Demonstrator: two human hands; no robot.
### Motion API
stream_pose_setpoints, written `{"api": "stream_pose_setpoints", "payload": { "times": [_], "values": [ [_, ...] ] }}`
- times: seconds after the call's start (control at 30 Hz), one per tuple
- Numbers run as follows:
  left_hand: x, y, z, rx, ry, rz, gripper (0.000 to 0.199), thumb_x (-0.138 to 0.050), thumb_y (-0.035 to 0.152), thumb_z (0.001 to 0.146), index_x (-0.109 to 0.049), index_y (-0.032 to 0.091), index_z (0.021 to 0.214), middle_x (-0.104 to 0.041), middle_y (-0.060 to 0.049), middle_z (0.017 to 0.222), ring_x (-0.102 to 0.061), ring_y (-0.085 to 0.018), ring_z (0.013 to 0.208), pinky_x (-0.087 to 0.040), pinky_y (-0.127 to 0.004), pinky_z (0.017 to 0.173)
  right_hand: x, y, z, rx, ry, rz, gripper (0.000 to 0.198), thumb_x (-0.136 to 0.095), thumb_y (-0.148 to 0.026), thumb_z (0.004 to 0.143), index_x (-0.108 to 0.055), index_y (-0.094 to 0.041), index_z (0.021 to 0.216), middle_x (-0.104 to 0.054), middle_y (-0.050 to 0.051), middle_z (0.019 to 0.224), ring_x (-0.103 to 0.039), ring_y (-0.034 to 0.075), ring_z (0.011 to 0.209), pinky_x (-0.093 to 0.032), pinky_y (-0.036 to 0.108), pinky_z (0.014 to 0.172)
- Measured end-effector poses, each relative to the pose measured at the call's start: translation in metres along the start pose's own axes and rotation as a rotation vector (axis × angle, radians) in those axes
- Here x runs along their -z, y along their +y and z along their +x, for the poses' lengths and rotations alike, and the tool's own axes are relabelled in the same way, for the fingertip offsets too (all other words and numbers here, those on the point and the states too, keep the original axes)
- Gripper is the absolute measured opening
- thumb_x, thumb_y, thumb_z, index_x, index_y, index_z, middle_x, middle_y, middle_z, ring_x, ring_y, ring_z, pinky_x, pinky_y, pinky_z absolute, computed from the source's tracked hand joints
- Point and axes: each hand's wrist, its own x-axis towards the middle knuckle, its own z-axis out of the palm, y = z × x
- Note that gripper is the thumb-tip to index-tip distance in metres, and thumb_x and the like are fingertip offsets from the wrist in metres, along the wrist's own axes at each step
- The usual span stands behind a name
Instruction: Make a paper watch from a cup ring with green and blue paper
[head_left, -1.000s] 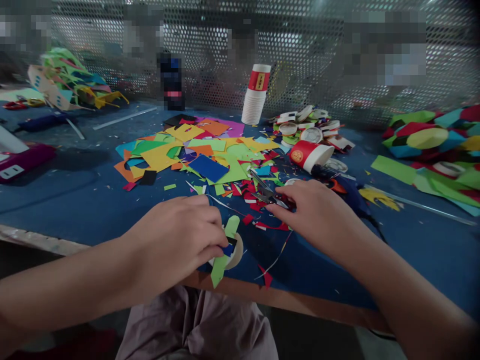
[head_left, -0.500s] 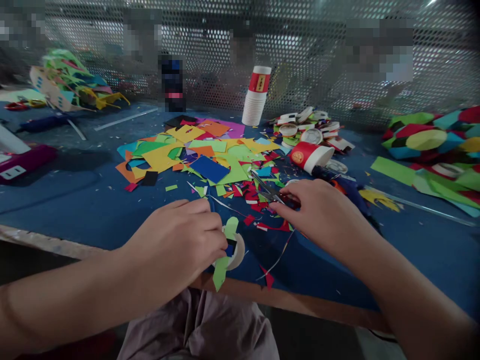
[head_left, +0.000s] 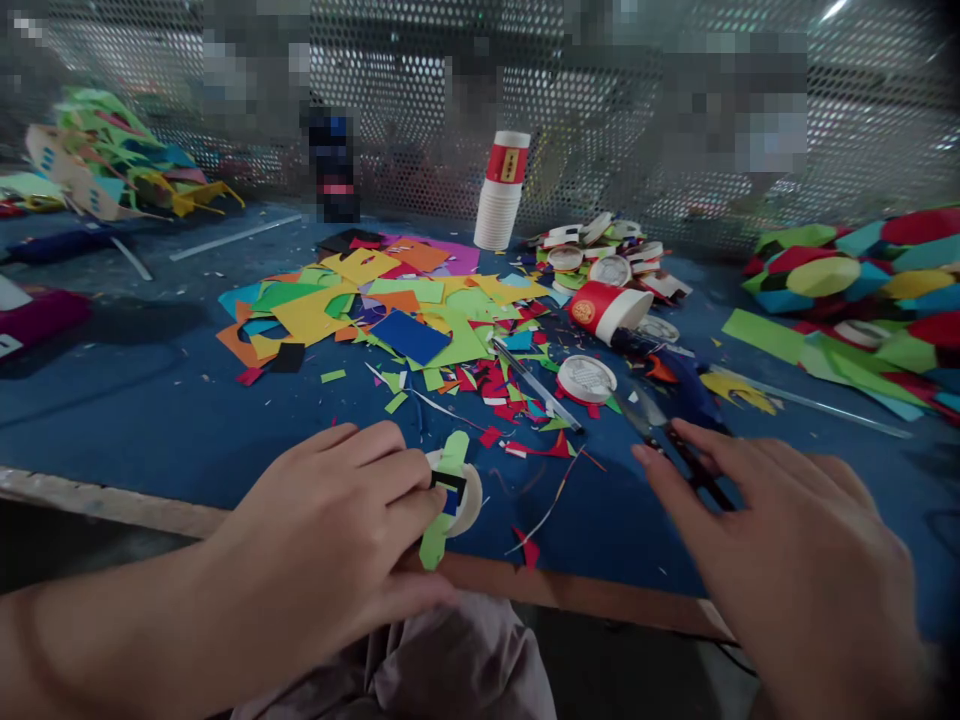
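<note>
Our left hand [head_left: 352, 530] has its thumb spread away from the fingers; one fingertip rests on a black-and-blue paper rectangle [head_left: 452, 497], over a light-green paper strip [head_left: 434, 545] and a round white paper piece [head_left: 471, 500]. Our right hand [head_left: 795, 540] straddles black-handled metal scissors [head_left: 691, 462] — whether clamped, we cannot tell. Beyond that grip lies a red-and-white paper cup [head_left: 601, 310].

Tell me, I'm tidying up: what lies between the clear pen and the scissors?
In the head view, a round white piece, small scraps at its edge, lies between pen and scissors.
</note>
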Motion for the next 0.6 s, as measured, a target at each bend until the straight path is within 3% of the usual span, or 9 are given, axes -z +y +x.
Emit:
{"api": "stream_pose_setpoints", "payload": {
  "times": [0.2, 0.3, 0.37, 0.43, 0.5, 0.6],
  "values": [
    [-0.002, 0.002, -0.003, 0.025, 0.006, -0.027, 0.037, -0.095, 0.049, 0.081, -0.073, 0.025, 0.097, -0.072, 0.004, 0.089, -0.061, -0.024, 0.086, -0.041, -0.042, 0.072, -0.003, 0.002, -0.023, -0.065, -0.019, -0.058, 0.047, -0.053, -0.037, 0.110, -0.080, 0.001, 0.117, -0.075, 0.021, 0.088, -0.064, 0.044, 0.079, -0.056, 0.055, 0.077],
    [-0.005, 0.002, -0.001, 0.017, 0.014, -0.053, 0.029, -0.071, 0.052, 0.103, -0.073, 0.024, 0.097, -0.070, 0.002, 0.089, -0.060, -0.024, 0.085, -0.040, -0.042, 0.073, -0.003, 0.001, -0.028, -0.090, -0.016, -0.079, 0.049, -0.051, -0.036, 0.110, -0.080, 0.002, 0.113, -0.076, 0.023, 0.088, -0.064, 0.044, 0.078, -0.055, 0.055, 0.077],
    [-0.006, 0.001, 0.000, 0.022, 0.017, -0.066, 0.041, -0.047, 0.048, 0.114, -0.073, 0.024, 0.094, -0.069, 0.000, 0.087, -0.058, -0.024, 0.084, -0.039, -0.043, 0.073, -0.003, 0.000, -0.031, -0.104, -0.008, -0.069, 0.051, -0.049, -0.038, 0.111, -0.081, 0.002, 0.111, -0.076, 0.023, 0.088, -0.064, 0.043, 0.077, -0.054, 0.055, 0.077],
    [-0.007, -0.001, 0.003, 0.043, 0.006, -0.085, 0.051, -0.035, 0.040, 0.118, -0.072, 0.025, 0.085, -0.068, 0.001, 0.083, -0.057, -0.024, 0.081, -0.039, -0.042, 0.073, -0.003, 0.000, -0.033, -0.124, -0.012, -0.046, 0.055, -0.046, -0.042, 0.112, -0.081, 0.001, 0.111, -0.076, 0.022, 0.088, -0.065, 0.043, 0.078, -0.054, 0.053, 0.078],
    [-0.006, -0.006, 0.007, 0.050, -0.034, -0.118, 0.046, -0.043, 0.031, 0.116, -0.072, 0.025, 0.081, -0.069, 0.002, 0.082, -0.057, -0.023, 0.080, -0.040, -0.040, 0.074, -0.004, -0.001, -0.034, -0.145, -0.014, -0.024, 0.059, -0.043, -0.046, 0.112, -0.082, 0.000, 0.112, -0.076, 0.022, 0.088, -0.065, 0.043, 0.080, -0.053, 0.052, 0.078],
    [-0.001, -0.014, 0.019, 0.028, -0.114, -0.157, 0.019, -0.070, 0.022, 0.103, -0.075, 0.024, 0.085, -0.071, 0.003, 0.084, -0.060, -0.021, 0.080, -0.041, -0.037, 0.074, -0.004, 0.001, -0.037, -0.142, -0.012, -0.025, 0.062, -0.041, -0.047, 0.113, -0.082, 0.001, 0.113, -0.076, 0.022, 0.090, -0.065, 0.043, 0.080, -0.052, 0.053, 0.080]
  ]
}}
